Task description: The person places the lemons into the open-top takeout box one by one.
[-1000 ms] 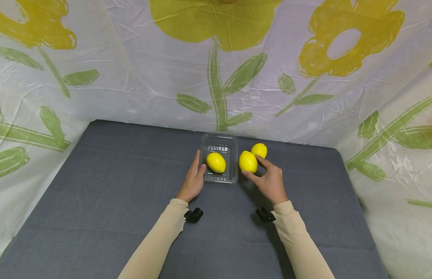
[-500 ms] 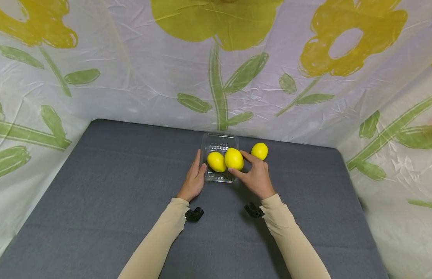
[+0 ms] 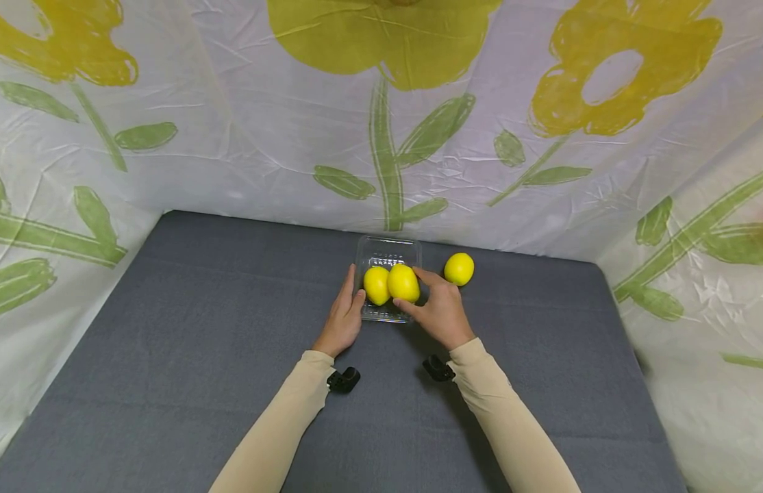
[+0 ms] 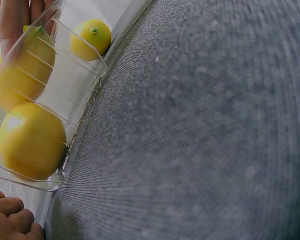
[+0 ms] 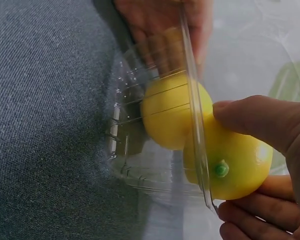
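- Right hand [image 3: 442, 309]: thumb and fingers pinching a lemon [image 3: 403, 283]. A second ago this fruit was right of the clear container [image 3: 386, 250]; half a second ago, at its right-hand rim. Now inside the rim's outline, in its right half.
- Resting lemon [image 3: 376, 285], in the container's left half: nudged slightly left, tip swung round toward the worktop's near edge. Held fruit overlaps it in the head view.
- Left hand [image 3: 342, 316]: same place as before, laid along the container's left wall, fingers extended, not clasping a fruit.
- Third lemon [image 3: 459, 269]: unmoved, near the worktop's far edge, between container and far right corner.
- Hard to make out: whether the held lemon touches the container floor. Left wrist view cuts off most of both hands; right wrist view shows the left fingers only through clear plastic.
- Worktop [image 3: 381, 424]: dark grey cloth, faint creases; container close to the middle of its far edge.
- Around it: wrinkled white backdrop [image 3: 264, 137] printed with yellow flowers, green stems and leaves.
- Beige sleeves [image 3: 273, 424] on both arms; a small black device [image 3: 344, 380] at each wrist.
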`<action>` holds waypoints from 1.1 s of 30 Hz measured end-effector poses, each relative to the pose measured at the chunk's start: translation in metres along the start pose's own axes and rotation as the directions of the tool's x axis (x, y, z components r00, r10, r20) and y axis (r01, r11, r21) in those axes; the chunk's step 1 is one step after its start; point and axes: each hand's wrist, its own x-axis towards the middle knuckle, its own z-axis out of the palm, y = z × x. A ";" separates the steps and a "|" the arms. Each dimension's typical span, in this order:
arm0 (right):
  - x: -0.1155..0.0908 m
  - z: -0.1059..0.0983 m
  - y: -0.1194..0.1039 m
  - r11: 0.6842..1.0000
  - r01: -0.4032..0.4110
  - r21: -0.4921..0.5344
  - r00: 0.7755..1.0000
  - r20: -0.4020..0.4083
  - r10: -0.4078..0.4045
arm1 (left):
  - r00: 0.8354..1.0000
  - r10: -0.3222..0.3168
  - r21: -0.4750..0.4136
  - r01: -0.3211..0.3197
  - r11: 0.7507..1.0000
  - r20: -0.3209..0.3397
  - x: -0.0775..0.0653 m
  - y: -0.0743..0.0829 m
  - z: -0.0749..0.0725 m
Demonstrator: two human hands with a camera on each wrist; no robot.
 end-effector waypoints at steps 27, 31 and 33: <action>-0.008 0.002 -0.020 0.969 0.036 -0.245 0.999 0.028 -0.030 | 1.000 -0.024 0.019 0.024 1.000 -0.002 -0.001 0.000 0.001; -0.008 0.003 -0.022 0.970 0.026 -0.243 1.000 0.015 -0.023 | 1.000 -0.015 0.015 0.015 1.000 -0.002 0.000 -0.001 0.001; -0.006 0.004 -0.020 0.972 0.015 -0.233 1.000 0.006 -0.014 | 1.000 -0.012 0.012 0.012 1.000 -0.003 0.000 -0.001 0.001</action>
